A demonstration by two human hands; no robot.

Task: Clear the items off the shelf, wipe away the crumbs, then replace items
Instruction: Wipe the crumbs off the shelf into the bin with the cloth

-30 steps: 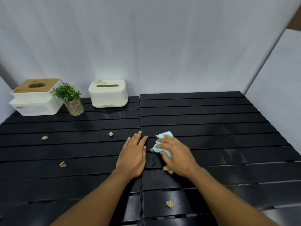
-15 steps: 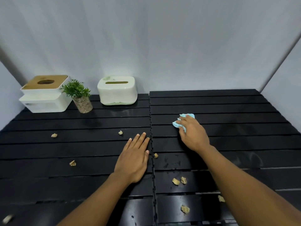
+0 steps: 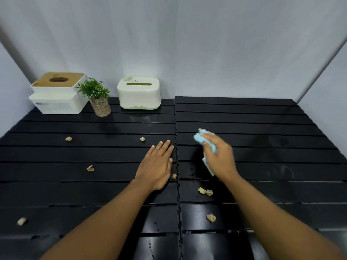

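Observation:
My right hand (image 3: 219, 156) grips a light blue cloth (image 3: 201, 138) just right of the centre seam of the black slatted shelf (image 3: 262, 128); it looks slightly blurred. My left hand (image 3: 157, 166) lies flat, palm down, fingers together, just left of the seam. Several tan crumbs lie on the slats: a pair (image 3: 205, 191) and a single one (image 3: 211, 217) near my right forearm, a small one (image 3: 174, 176) by my left hand, others (image 3: 90, 168) on the left half.
At the back left stand a white tissue box with a wooden lid (image 3: 56, 94), a small potted plant (image 3: 97, 99) and a white-green tissue box (image 3: 139, 93). White walls enclose the back and both sides of the shelf.
My right hand swept the cloth away from me, then drew it back toward me and partly lifted it. Crumbs stay behind near my forearm. My left hand stayed flat in place.

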